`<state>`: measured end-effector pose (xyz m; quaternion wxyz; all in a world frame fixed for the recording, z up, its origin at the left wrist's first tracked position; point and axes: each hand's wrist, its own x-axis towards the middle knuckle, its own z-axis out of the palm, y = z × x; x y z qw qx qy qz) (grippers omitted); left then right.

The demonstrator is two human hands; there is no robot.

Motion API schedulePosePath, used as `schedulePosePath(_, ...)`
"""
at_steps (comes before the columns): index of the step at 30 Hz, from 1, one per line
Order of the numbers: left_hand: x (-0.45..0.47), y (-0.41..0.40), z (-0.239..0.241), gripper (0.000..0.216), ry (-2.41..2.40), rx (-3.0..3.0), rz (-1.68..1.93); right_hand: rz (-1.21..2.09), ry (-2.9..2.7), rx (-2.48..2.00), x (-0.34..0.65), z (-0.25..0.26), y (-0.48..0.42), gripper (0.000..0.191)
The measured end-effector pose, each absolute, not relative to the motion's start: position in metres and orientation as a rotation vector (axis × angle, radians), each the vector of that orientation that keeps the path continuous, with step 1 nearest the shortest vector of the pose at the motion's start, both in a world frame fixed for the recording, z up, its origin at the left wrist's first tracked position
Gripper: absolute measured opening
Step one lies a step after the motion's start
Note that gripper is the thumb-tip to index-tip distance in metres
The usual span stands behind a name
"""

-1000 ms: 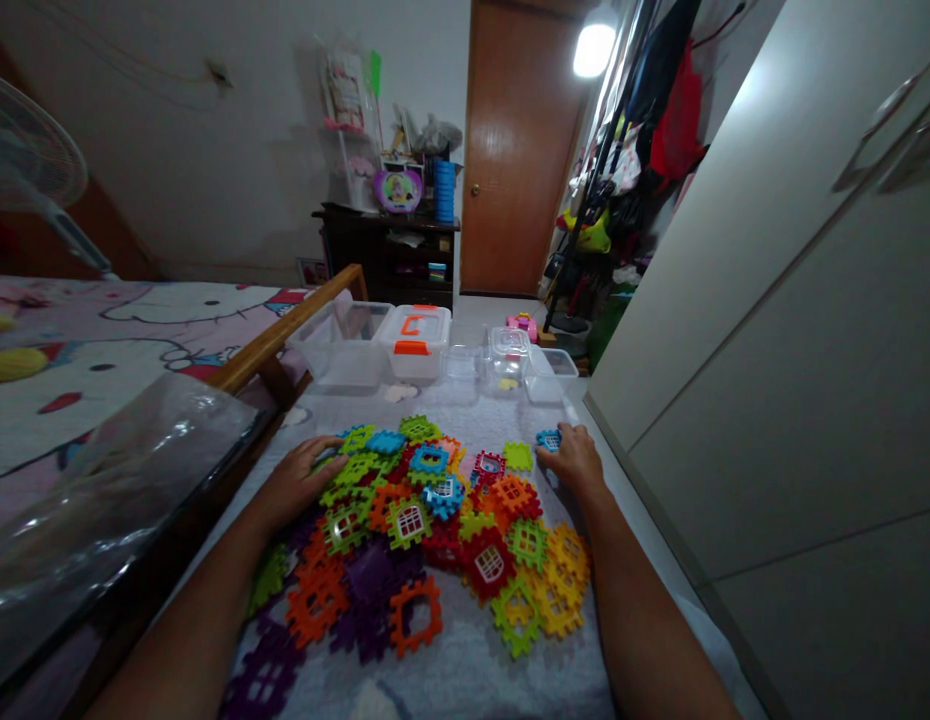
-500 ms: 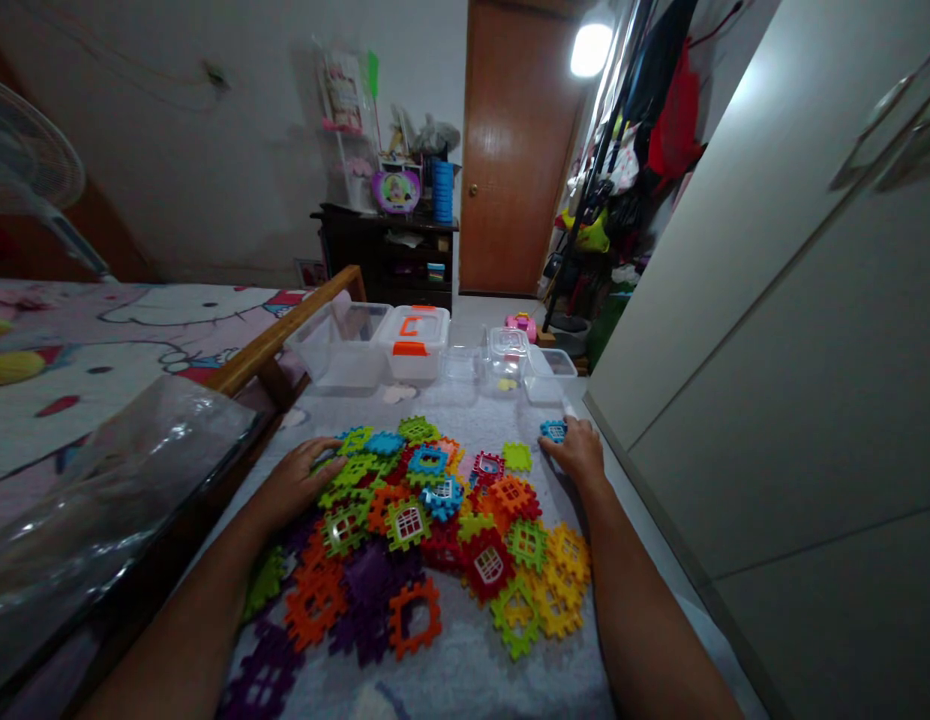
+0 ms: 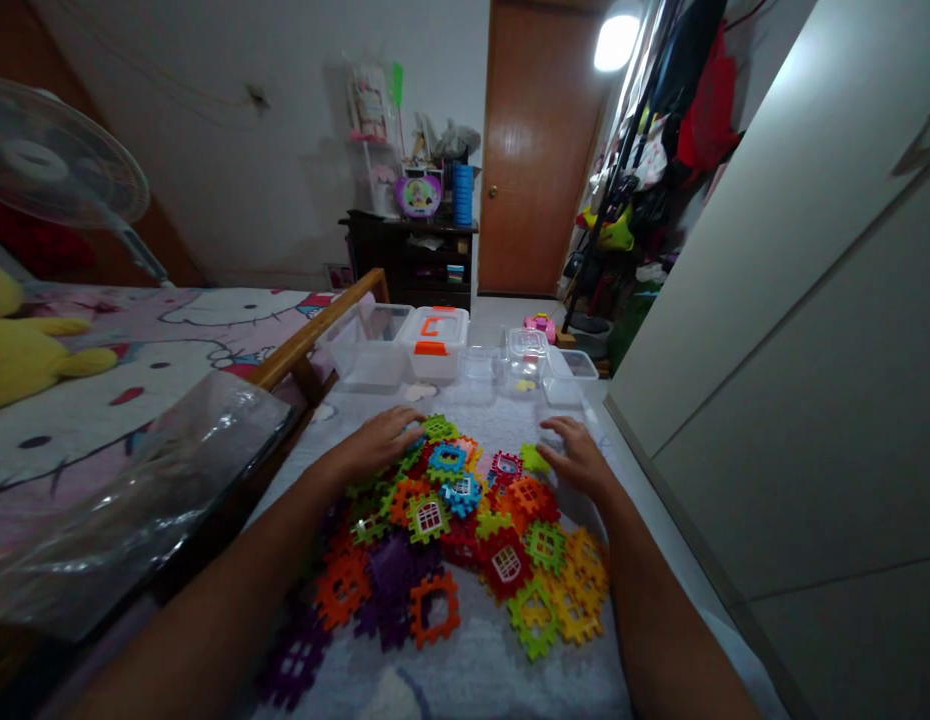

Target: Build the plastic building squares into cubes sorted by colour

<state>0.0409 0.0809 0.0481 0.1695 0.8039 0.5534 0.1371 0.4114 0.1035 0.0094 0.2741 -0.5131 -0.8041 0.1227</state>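
Observation:
A heap of coloured plastic interlocking tiles [image 3: 465,540] lies on a grey cloth [image 3: 472,670] before me: green, orange, red, blue, yellow and purple squares with window cut-outs. My left hand [image 3: 379,440] lies flat with its fingers spread on the far left tiles, next to a green tile [image 3: 437,428]. My right hand [image 3: 577,458] rests palm down on the far right edge of the heap, fingers stretched over a lime tile [image 3: 535,458]. Neither hand grips anything.
Clear plastic boxes [image 3: 367,345], one with an orange-latched lid [image 3: 435,340], stand beyond the heap. A bed with a wooden rail [image 3: 315,335] and a plastic sheet [image 3: 150,480] is at left. A wardrobe [image 3: 795,380] is at right, a fan [image 3: 60,170] at far left.
Both hands slid inward over the far edge of the heap; the left moved right toward the green tile, the right moved left off the blue tile. The camera view shifted slightly left.

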Motion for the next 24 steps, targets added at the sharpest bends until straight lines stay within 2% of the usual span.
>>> schedulePosePath(3, 0.064, 0.11, 0.039, 0.052, 1.532, 2.251, 0.296, 0.484, -2.306, -1.254, 0.395, 0.01, 0.095, 0.03)
schedulePosePath(11, 0.088, 0.133, 0.029, 0.048, 1.5, 2.227, 0.155, 0.57, -2.444, -1.291, 0.391, 0.012, 0.087, 0.037)
schedulePosePath(20, 0.095, 0.114, 0.048, 0.059, 1.454, 2.228, 0.338, 0.696, -2.462, -1.123, 0.385, 0.016, 0.086, 0.037)
schedulePosePath(24, 0.103, 0.105, 0.05, 0.051, 1.399, 2.219, 0.372, 0.738, -2.468, -1.109, 0.384, 0.016, 0.085, 0.04)
